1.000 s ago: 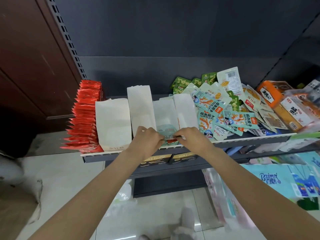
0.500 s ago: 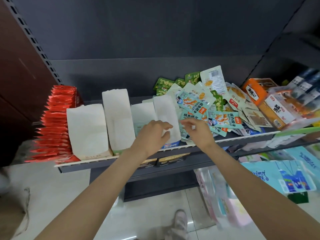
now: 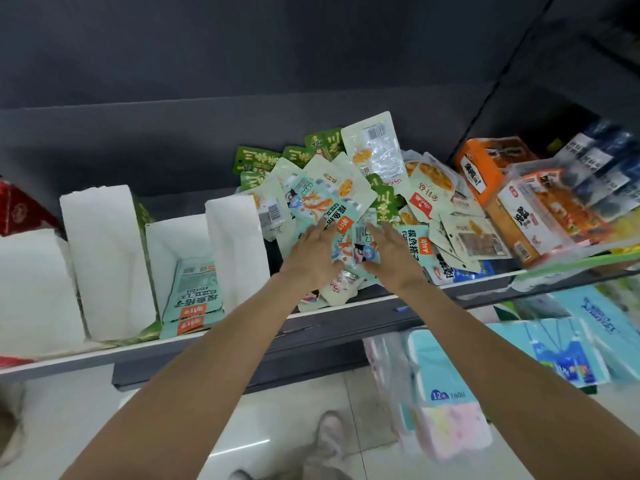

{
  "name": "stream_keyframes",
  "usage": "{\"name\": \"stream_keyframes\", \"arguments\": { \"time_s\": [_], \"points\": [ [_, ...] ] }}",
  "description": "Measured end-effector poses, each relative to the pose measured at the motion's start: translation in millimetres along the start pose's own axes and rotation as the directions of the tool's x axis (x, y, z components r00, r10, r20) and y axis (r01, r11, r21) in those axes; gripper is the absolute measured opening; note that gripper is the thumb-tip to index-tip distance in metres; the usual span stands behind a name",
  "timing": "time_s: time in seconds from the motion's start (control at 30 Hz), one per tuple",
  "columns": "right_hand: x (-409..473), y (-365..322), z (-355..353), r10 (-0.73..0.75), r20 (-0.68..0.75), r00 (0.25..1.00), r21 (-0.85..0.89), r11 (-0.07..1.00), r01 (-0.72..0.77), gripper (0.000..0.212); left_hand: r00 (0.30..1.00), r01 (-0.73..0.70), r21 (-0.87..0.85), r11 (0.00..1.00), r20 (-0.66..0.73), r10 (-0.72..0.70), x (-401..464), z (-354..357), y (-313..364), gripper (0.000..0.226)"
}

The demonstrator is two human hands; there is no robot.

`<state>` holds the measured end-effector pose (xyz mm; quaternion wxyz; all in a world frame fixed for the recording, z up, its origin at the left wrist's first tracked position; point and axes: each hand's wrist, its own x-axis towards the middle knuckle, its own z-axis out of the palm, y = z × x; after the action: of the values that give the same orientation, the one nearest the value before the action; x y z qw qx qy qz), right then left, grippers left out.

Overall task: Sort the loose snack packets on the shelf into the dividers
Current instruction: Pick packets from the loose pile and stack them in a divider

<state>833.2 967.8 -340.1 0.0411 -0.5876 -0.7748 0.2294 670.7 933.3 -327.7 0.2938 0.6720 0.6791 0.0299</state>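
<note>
head view: both hands reach into the heap of loose snack packets (image 3: 349,188) on the right half of the shelf (image 3: 214,341). the left hand (image 3: 313,256) lies flat on the pile, fingers straight and slightly spread, touching a teal packet (image 3: 325,209). the right hand (image 3: 391,258) is just beside it to the right, fingers also straight and a little apart, resting on another teal packet (image 3: 356,249) that sits between the two hands. neither hand pinches anything. to the left stand white paper dividers (image 3: 104,258); the open compartment between two of them holds stacked teal packets (image 3: 192,299) lying flat near the shelf's front edge. red packets (image 3: 20,209) show at the far left, orange boxes (image 3: 485,168) at the right, and tissue packs (image 3: 446,372) below the shelf.
</note>
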Motion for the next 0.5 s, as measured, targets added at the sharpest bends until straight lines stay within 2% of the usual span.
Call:
{"name": "stream_keyframes", "arguments": {
  "time_s": [0.1,0.23,0.27,0.37,0.43,0.5],
  "points": [
    [1.2,3.5,-2.3,-0.057,-0.031,0.998,-0.078,0.995,0.054,0.073,0.999,0.035,0.008,0.999,-0.013,-0.035,5.8,4.0,0.6,0.061],
    [-1.3,10.7,-1.1,-0.126,-0.104,0.987,-0.118,0.986,0.114,0.066,0.952,0.014,0.013,1.000,-0.305,-0.009,15.8,6.2,9.4,0.024],
    [-2.1,12.8,0.1,-0.142,-0.135,0.981,-0.106,0.986,0.129,0.065,0.949,0.004,-0.032,0.999,-0.316,-0.014,19.6,7.5,14.3,0.020],
    [-2.3,18.7,5.0,-0.163,-0.214,0.963,-0.044,0.987,0.157,0.062,0.967,0.099,-0.253,0.962,-0.204,-0.153,32.6,10.6,32.5,0.023],
    [-1.3,21.4,5.5,-0.172,-0.200,0.965,-0.011,0.985,0.174,0.061,0.960,0.154,-0.342,0.927,-0.168,-0.222,39.5,10.0,41.8,0.028],
    [-1.8,22.3,2.4,-0.179,-0.165,0.970,0.093,0.976,0.196,0.063,0.955,0.163,-0.399,0.902,-0.167,-0.246,40.6,6.7,45.2,0.034]
  ]
}}
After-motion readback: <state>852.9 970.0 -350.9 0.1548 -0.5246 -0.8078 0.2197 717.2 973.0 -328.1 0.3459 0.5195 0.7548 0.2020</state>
